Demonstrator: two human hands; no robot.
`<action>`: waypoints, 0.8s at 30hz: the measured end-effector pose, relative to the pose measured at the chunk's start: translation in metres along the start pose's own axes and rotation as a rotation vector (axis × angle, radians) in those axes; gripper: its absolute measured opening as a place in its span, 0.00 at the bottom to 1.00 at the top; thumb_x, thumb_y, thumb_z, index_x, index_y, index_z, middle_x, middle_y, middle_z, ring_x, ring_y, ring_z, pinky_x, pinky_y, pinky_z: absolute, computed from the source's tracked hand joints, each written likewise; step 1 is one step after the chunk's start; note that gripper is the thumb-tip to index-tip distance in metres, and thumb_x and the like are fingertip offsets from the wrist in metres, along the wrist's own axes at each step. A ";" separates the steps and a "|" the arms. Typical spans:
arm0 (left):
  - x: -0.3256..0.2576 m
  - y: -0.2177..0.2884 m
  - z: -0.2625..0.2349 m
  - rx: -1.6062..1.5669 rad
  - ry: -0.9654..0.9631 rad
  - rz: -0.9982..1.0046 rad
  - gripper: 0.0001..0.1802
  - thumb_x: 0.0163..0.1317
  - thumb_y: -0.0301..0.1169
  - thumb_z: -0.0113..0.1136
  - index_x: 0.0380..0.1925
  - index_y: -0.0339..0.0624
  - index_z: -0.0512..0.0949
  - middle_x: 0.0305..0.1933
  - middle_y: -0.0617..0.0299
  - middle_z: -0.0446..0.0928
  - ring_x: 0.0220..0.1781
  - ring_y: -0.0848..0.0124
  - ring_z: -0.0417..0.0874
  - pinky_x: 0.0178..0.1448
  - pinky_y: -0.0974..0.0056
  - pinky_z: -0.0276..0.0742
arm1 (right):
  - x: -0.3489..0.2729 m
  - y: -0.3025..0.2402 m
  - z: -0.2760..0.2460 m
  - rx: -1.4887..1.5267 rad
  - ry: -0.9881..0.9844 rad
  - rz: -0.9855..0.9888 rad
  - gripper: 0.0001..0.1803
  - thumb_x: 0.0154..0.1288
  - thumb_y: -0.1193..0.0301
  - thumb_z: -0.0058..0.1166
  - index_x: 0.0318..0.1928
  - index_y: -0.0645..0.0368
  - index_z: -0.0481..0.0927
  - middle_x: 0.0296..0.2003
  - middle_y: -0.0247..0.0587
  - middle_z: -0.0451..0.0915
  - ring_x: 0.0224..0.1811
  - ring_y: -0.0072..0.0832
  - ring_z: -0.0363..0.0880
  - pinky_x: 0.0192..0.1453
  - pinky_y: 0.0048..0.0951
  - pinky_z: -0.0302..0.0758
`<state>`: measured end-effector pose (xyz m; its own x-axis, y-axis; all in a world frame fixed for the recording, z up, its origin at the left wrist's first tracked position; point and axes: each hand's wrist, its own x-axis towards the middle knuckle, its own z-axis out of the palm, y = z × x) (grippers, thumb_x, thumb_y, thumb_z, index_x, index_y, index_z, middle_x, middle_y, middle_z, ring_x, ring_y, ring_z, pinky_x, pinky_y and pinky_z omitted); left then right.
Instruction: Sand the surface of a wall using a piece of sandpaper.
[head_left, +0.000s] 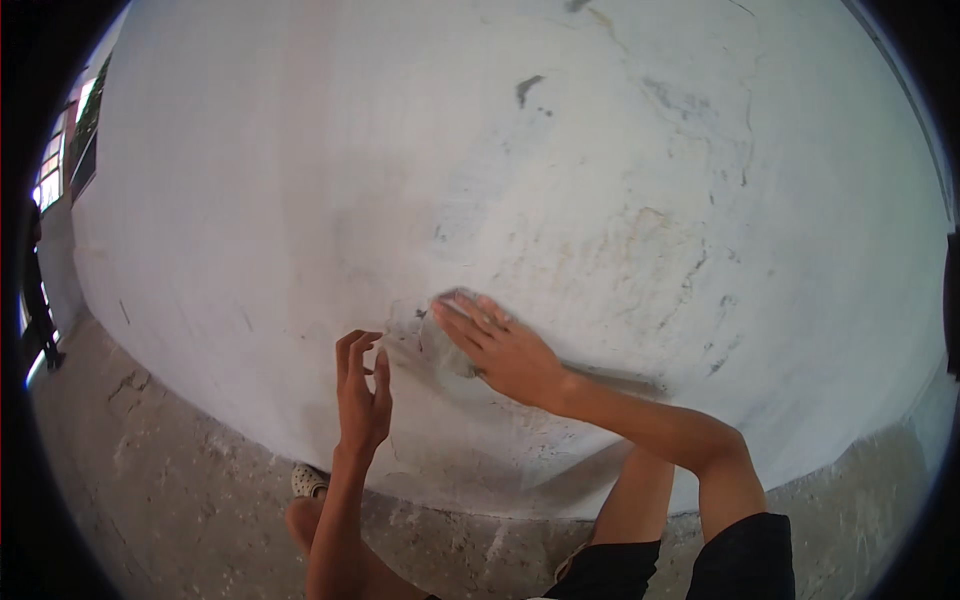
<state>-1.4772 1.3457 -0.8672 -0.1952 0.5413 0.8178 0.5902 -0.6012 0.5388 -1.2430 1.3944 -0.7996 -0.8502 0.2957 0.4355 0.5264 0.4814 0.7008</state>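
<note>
Black sleeve (745, 558) closest, lower right; right arm bent at elbow, reaching up to wall (600, 160). Right hand (505, 355) laid flat, fingers extended with slight gaps, over a greyish sheet-like piece (446, 347) against the wall; material unclear, mostly covered. Left hand (363, 390) half open, fingers curled, thumb apart, no object visible in it; fingertips near the wall, contact can't be told. Wall surface extends well past both hands toward top, left and right edges; bottom edge meets concrete floor (190, 470) below them, pale clog (308, 481) near that edge. Greyish piece: under right palm and fingers, to the right of left hand, lower-middle of wall, near dark scuffs.
</note>
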 end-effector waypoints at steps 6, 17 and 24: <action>0.000 -0.004 0.004 0.052 -0.016 0.020 0.14 0.76 0.31 0.51 0.58 0.42 0.74 0.61 0.50 0.70 0.59 0.56 0.77 0.52 0.56 0.78 | 0.022 0.085 -0.069 0.025 0.309 0.368 0.48 0.59 0.72 0.55 0.78 0.69 0.50 0.81 0.51 0.44 0.84 0.49 0.40 0.85 0.52 0.40; -0.003 0.002 0.013 0.033 -0.029 -0.004 0.13 0.76 0.30 0.51 0.57 0.43 0.74 0.61 0.52 0.71 0.58 0.56 0.77 0.52 0.55 0.78 | 0.004 0.094 -0.061 0.019 0.036 0.108 0.44 0.65 0.74 0.52 0.78 0.69 0.49 0.79 0.52 0.52 0.83 0.45 0.46 0.85 0.43 0.44; 0.001 0.000 0.015 0.049 -0.029 0.080 0.13 0.78 0.31 0.49 0.57 0.42 0.74 0.62 0.51 0.70 0.57 0.55 0.77 0.52 0.55 0.78 | 0.004 0.057 -0.032 0.070 -0.100 0.207 0.43 0.67 0.70 0.53 0.78 0.67 0.52 0.76 0.56 0.58 0.80 0.55 0.51 0.84 0.46 0.48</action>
<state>-1.4655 1.3553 -0.8695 -0.1232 0.5100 0.8513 0.6407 -0.6142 0.4607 -1.2162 1.3968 -0.7400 -0.7221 0.4723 0.5054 0.6910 0.4569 0.5602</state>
